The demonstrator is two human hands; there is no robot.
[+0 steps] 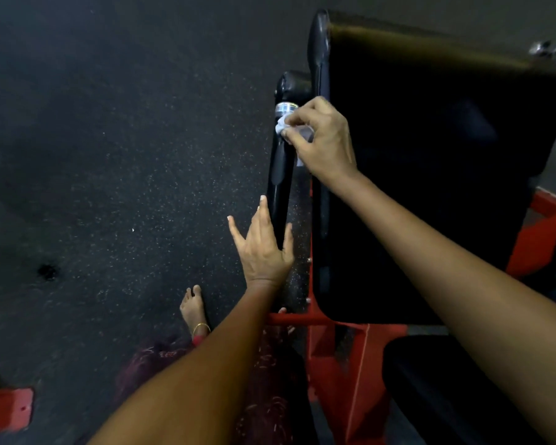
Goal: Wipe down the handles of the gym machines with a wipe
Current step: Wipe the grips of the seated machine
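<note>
Nearest the camera, two bare forearms reach forward over a red machine frame [341,364] and the black seat pad [463,396] at the lower right corner of the view; a bare foot [193,308] with an anklet stands on the dark speckled floor [109,187] to the left of the frame. Further out, the left hand [264,248] rests against the lower part of the black handle [278,194], its fingers straight and spread wide, the thumb lying on the handle's right side; it appears to steady the bar, not grip it. The handle rises along the left edge of the large black back pad [430,171]. Further still, the right hand [325,139] pinches a crumpled white wipe [281,126] between thumb and curled fingers and presses it to the handle's upper part, just below a silvery band [284,108] and the bend where the bar turns toward the pad. Judged from this position, wiping of this handle is in progress near its upper end. Whether the stretch below, under and around the left hand, is already clean cannot be told, since no wet trace shows. The second black bar [318,40] beyond, along the pad's upper left corner, is untouched at this moment, and any other machines lie out of view.
</note>
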